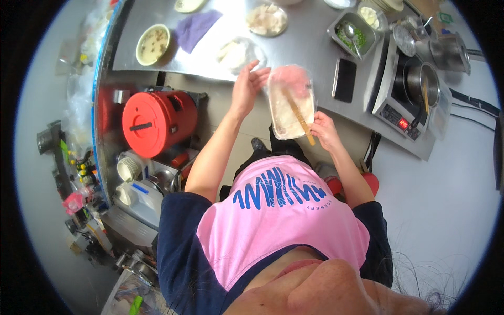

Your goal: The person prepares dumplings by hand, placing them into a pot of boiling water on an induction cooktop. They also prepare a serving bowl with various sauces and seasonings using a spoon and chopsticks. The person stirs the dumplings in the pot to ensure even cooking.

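Observation:
My right hand (326, 130) grips the near right side of a shallow tray (272, 114) wrapped in clear plastic, held off the table's front edge. Pink paste, like minced meat (293, 78), fills the tray's far end; a pale layer (281, 118) covers the rest. A flat bamboo strip (297, 112) lies slantwise over the tray, its lower end at my right fingertips; whether they pinch it too, I cannot tell. Left of the tray, my left hand (252, 84) is raised with fingers apart, holding nothing. Beyond it sits a plate of white pieces (236, 55), blurred by glare.
On the steel table (315, 47) are a bowl of pale liquid (153, 45), a purple cloth (197, 29), a plate of pale pieces (267, 19), chopped greens (356, 39) and a phone (344, 80). An induction cooker (397, 118) carries a pot (427, 84). A red barrel (157, 122) stands lower left.

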Motion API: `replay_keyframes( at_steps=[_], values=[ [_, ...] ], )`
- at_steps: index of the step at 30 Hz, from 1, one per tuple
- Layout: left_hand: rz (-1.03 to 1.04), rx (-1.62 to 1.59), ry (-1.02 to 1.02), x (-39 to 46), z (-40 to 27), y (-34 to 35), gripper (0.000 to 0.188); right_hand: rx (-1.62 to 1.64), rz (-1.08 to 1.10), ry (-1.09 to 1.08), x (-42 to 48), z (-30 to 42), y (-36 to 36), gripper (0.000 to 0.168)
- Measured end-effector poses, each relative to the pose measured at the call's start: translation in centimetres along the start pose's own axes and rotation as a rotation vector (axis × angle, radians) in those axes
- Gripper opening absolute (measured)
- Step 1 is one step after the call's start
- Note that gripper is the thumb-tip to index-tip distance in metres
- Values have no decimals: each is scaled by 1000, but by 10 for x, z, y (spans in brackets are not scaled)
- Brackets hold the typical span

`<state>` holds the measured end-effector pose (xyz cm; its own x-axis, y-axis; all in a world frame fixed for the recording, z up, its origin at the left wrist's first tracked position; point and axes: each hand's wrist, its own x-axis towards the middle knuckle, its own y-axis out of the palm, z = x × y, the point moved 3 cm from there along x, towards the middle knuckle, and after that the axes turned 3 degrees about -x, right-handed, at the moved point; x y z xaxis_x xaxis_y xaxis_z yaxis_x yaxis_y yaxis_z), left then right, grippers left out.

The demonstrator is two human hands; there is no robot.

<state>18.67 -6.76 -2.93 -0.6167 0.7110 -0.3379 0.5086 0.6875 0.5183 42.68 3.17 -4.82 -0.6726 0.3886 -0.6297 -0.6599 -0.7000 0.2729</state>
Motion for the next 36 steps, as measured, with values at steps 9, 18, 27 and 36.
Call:
replay_keyframes(
  at_steps=[9, 18, 27, 36],
  values=[
    [-20, 932, -25, -63, 164, -78, 33, 159, -213, -78, -113, -26, -36, 19],
    [89, 1142, -133, -14, 232, 14, 41, 135, -308, -150, -148, 9, -81, 29],
    [232, 1351, -21, 9, 230, 52, 27, 62, -82, -36, -104, 41, -85, 29],
    [79, 1156, -189, -148, 233, -27, 45, -192, 253, 216, -40, 0, -32, 24]
  ],
)
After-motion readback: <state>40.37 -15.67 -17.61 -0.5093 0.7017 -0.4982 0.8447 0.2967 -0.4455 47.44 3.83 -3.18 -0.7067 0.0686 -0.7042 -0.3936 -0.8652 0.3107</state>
